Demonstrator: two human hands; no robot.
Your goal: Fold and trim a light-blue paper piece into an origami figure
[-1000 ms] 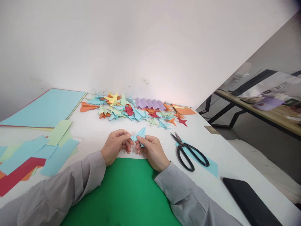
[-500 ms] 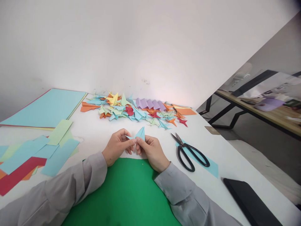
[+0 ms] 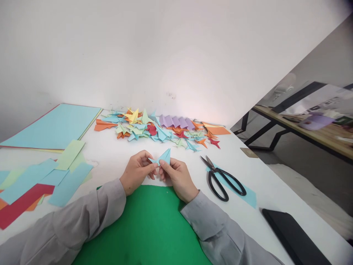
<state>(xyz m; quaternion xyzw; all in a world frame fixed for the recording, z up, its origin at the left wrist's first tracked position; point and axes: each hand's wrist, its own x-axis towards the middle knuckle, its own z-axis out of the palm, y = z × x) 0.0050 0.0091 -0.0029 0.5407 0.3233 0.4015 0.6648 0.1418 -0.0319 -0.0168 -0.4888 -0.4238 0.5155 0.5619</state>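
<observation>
Between my hands is a small light-blue folded paper (image 3: pixel 165 156) with pointed tips, one rising to the right and one reaching left. My left hand (image 3: pixel 138 170) pinches its left side between thumb and fingers. On the right side, my right hand (image 3: pixel 178 176) grips it, thumb pressed on the front. Both hands are just above the white table, beyond the near edge of a green surface (image 3: pixel 149 224). The fingers cover the lower part of the folded paper. Behind them lies a pile of folded paper pieces (image 3: pixel 162 134) in several colours.
Black-handled scissors (image 3: pixel 217 176) lie partly open on a blue paper strip (image 3: pixel 249 197) at right. A black flat object (image 3: pixel 292 235) is nearer. Loose cut papers (image 3: pixel 68 184) spread at left, before stacked large sheets (image 3: pixel 57 127). A wall (image 3: pixel 138 55) closes off the back.
The folded paper has shifted very slightly between my fingers, with its left tip a little further right. Both hands keep their pinch; the other things stay put.
</observation>
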